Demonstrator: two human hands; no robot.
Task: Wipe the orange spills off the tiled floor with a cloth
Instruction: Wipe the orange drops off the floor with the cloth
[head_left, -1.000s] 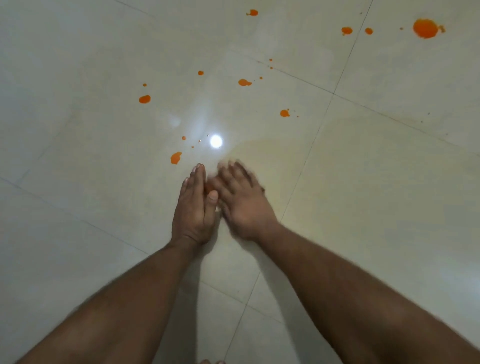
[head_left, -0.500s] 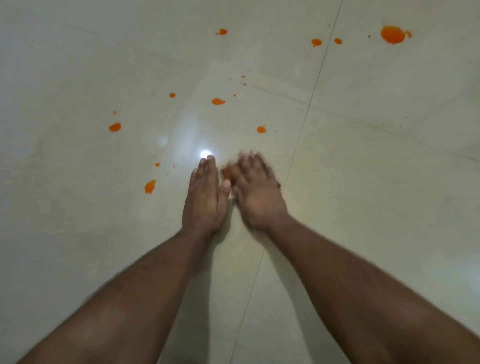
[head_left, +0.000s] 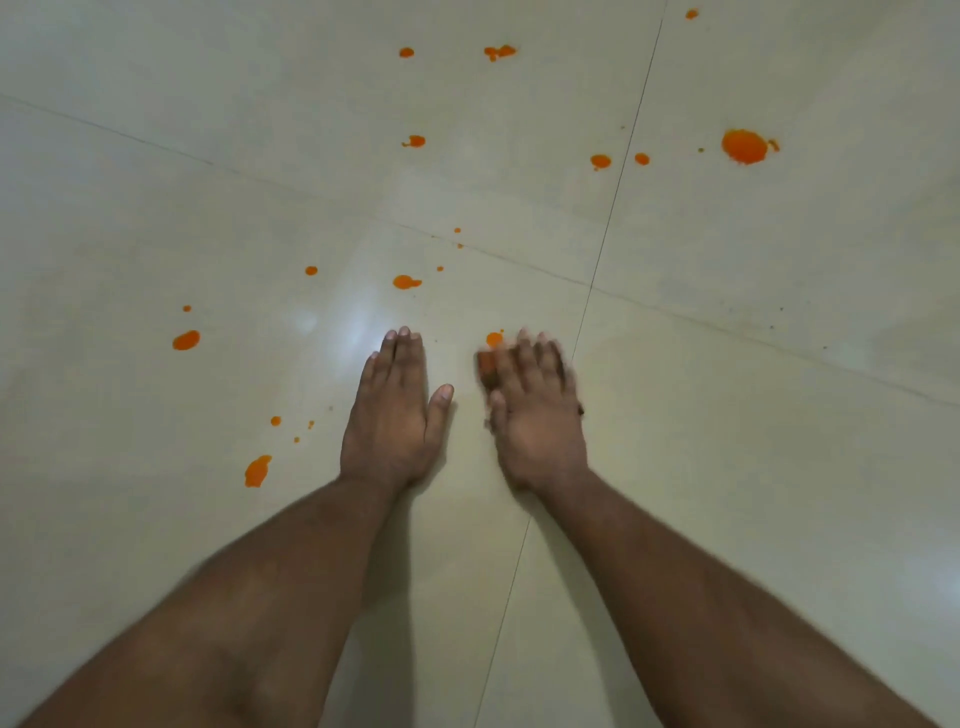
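Observation:
Orange spills dot the pale tiled floor (head_left: 727, 467). My left hand (head_left: 395, 415) lies flat on the tile, fingers straight and together. Beside it, my right hand (head_left: 537, 415), blurred by motion, presses with spread fingers on a small orange-stained cloth (head_left: 487, 370); only the cloth's left edge shows under the fingers. A small orange drop (head_left: 494, 339) sits just beyond the cloth's far edge. More drops lie ahead (head_left: 406, 282) and to the left (head_left: 186, 340), with a streak (head_left: 257, 470) near my left wrist.
The largest spill (head_left: 744, 146) lies far right, two small drops (head_left: 600, 161) left of it. More drops (head_left: 500, 51) sit at the far edge. Grout lines (head_left: 597, 270) cross ahead of my right hand.
My hands, side by side before, have drawn apart. The right hand with the cloth has moved right and forward up to the small drop. The view has shifted, showing more floor ahead.

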